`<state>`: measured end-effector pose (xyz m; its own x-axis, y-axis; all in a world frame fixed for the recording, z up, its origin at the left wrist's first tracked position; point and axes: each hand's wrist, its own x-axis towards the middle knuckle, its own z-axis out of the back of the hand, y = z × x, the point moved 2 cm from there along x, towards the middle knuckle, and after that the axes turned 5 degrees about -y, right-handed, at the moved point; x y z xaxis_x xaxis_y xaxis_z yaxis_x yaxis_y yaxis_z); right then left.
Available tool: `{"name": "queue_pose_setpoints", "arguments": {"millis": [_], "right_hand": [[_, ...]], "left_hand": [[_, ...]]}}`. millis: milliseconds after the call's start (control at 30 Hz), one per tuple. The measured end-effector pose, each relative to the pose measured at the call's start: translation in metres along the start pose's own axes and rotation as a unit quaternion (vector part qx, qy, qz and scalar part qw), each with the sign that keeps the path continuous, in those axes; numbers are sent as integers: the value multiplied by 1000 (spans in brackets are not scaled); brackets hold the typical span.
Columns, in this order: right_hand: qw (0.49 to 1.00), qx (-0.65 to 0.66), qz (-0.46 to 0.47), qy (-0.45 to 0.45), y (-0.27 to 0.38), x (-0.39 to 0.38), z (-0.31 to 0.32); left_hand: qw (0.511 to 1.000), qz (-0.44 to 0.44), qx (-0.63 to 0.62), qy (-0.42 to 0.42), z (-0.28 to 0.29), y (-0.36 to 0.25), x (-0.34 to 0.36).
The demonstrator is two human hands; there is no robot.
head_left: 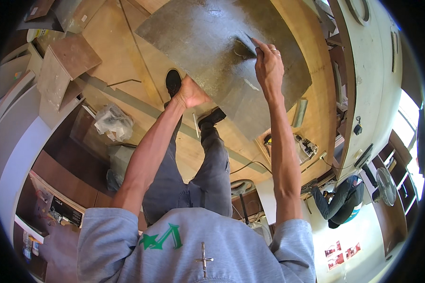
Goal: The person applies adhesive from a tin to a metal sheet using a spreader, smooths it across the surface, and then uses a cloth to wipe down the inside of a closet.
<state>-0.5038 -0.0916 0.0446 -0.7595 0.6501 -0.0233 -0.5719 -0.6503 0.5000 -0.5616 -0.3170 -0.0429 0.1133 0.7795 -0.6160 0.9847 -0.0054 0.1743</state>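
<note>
My left hand (190, 92) grips the lower-left corner of a large grey mottled sheet (184, 33), its fingers partly hidden at the edge. Higher and to the right, my right hand (268, 63) holds a thin, flat grey scraper (248, 40) against the sheet's surface, beside a dark patch (243, 53). A small pale irregular mark (250, 84) shows below that patch. The sheet lies over a light plywood surface (108, 47), reaching close to my shoes.
A brown board box (71, 61) and crumpled plastic (113, 121) lie left. A grey roll (300, 113) and cluttered tray (304, 146) sit right. A long white panel (373, 56) borders the right side. Another person in dark clothing (340, 198) is at lower right beside a fan (385, 186).
</note>
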Motion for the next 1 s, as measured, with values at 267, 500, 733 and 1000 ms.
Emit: {"name": "queue_pose_setpoints", "arguments": {"millis": [267, 500, 733, 1000], "right_hand": [[998, -8, 47, 43, 50, -52, -16], [998, 34, 20, 54, 111, -124, -11], [967, 201, -91, 127, 89, -154, 31], [997, -26, -41, 55, -2, -135, 24]], "left_hand": [[998, -28, 42, -48, -17, -2, -7], [995, -65, 68, -24, 22, -1, 0], [996, -28, 55, -64, -4, -2, -12], [996, -52, 27, -63, -18, 34, -7]]}}
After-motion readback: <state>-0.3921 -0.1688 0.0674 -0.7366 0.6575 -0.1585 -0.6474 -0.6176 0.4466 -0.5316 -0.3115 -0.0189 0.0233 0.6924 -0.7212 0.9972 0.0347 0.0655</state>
